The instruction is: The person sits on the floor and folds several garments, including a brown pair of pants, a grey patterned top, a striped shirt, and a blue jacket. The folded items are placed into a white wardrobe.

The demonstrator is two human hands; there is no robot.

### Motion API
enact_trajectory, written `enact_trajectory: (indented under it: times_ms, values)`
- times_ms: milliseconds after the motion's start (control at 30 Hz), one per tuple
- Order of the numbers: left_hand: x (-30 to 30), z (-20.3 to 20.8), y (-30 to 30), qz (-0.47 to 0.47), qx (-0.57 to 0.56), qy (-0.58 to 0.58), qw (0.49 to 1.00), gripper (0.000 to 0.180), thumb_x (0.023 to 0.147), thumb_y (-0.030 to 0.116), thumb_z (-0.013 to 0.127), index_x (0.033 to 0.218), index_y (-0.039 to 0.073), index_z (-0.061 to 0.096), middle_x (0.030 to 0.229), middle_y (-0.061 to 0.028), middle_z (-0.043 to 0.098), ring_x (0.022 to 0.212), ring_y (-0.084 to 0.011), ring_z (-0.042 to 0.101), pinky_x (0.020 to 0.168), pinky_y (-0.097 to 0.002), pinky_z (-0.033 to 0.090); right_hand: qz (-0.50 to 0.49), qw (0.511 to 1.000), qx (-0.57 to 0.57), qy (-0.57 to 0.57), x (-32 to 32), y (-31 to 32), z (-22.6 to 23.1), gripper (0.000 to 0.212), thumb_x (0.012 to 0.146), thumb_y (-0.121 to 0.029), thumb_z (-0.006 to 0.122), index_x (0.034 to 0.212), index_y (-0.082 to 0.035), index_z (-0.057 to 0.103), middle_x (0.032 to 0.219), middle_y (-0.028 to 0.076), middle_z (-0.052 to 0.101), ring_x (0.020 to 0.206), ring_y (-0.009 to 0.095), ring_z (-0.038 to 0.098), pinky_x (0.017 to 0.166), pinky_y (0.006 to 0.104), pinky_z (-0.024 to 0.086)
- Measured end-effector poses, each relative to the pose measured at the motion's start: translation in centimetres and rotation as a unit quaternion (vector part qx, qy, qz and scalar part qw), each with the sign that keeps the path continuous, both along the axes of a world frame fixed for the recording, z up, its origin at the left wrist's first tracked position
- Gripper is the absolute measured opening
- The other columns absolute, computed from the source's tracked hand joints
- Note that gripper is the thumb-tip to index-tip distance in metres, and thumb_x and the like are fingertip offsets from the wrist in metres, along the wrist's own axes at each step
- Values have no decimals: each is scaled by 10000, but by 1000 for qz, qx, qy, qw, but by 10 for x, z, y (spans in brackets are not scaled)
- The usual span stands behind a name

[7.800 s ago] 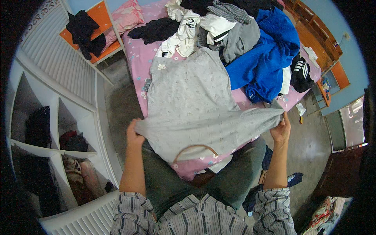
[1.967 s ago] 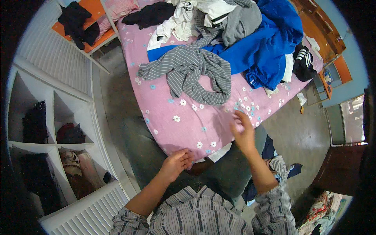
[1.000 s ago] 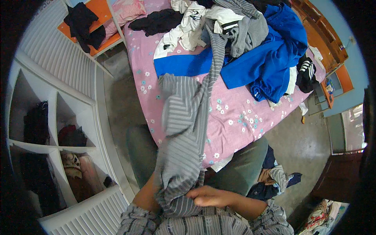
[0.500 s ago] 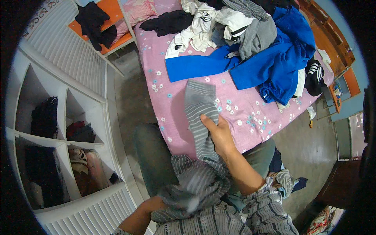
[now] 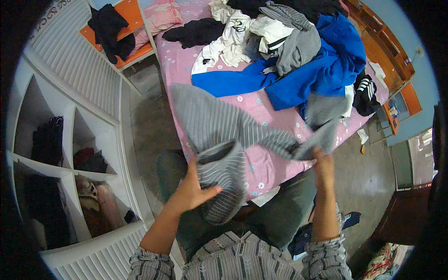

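Observation:
A grey knit sweater (image 5: 217,116) with thin white stripes is spread in the air over the near edge of the bed, between my hands. Its left sleeve hangs toward me, and the cuff end shows a dark opening. My left hand (image 5: 189,189) is at this sleeve, thumb across the front and the fingers partly hidden by the cloth. My right hand (image 5: 323,172) pinches the other end of the sweater, whose far right part is blurred by motion.
On the pink flowered bed (image 5: 275,179) lie blue trousers (image 5: 317,70), white clothes (image 5: 238,37), a grey garment (image 5: 301,49) and black clothes (image 5: 196,32). White shelves (image 5: 67,168) with folded clothes stand at left. Clothes lie on the floor at right. An orange chair (image 5: 133,18) holds a black garment.
The sweater, bunched and hanging near my lap before, is now spread wide. My right hand has moved right and my left hand forward, and the sleeves have swung apart.

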State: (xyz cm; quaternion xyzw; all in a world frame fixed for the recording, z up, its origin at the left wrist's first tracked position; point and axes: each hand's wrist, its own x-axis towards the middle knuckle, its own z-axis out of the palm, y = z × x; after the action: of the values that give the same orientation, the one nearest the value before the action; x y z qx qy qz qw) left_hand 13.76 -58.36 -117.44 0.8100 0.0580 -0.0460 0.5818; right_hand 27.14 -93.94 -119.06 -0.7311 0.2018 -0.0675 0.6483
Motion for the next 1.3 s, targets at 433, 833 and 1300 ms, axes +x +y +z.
enact_trajectory:
  times_ms: [433,833,1300]
  values:
    - [24,-52,-6,223,-533,164,799,400,889,387,585,1131,68,600,1076,-100,634,945,-231,616,833,-376,504,243,894,-317,-206,11,102,-18,299,814,-254,688,987,-28,598,776,108,636,730,201,611,664,311,468]
    - [49,1,103,302,-447,-68,839,381,868,131,568,1222,5,507,1173,-118,583,1081,-281,550,965,-439,419,349,823,-448,24,82,59,-11,370,709,-174,686,1024,-4,593,964,251,613,929,415,584,814,454,460]
    - [20,-9,160,424,-580,-146,681,500,890,381,527,1258,44,493,1302,-123,505,1216,-303,445,1069,-477,276,627,683,-356,-118,-59,129,-45,535,728,-155,681,1233,-54,533,1250,152,535,1178,297,496,1019,474,343]
